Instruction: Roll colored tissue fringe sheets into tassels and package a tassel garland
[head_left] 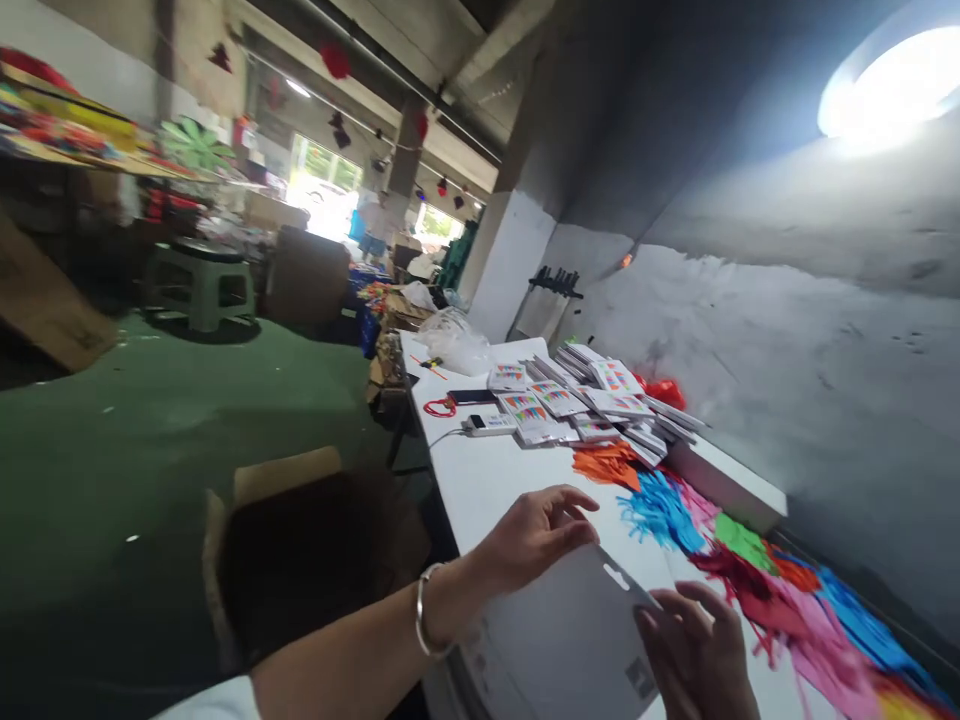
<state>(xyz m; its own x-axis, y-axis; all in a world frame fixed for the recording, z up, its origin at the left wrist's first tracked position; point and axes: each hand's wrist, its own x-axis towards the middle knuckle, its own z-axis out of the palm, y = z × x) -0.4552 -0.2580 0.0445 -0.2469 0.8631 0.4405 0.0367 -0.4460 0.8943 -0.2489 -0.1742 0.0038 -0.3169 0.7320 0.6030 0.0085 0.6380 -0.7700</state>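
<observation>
A white card point(562, 635) with a hang hole near its upper edge and a small dark printed square at its lower right is in front of me, over the table. My right hand point(697, 645) pinches its right edge between thumb and fingers. At the card's upper corner is my left hand point(529, 535), wearing a silver bangle point(422, 610). Its thumb lies along the edge, while its bent fingers stay apart from the thumb. Beyond my hands lie orange strips point(607, 465) and blue strips point(664, 510) of fringed material. Below the left forearm, the card's lower left is blurred.
Packets with printed coloured flags point(555, 400) are heaped on the white table point(480, 480), near a white box point(724, 480). A phone-like dark object point(472, 397) and a clear plastic bag point(454, 340) lie farther back. An open carton point(300, 560) stands on the floor at left.
</observation>
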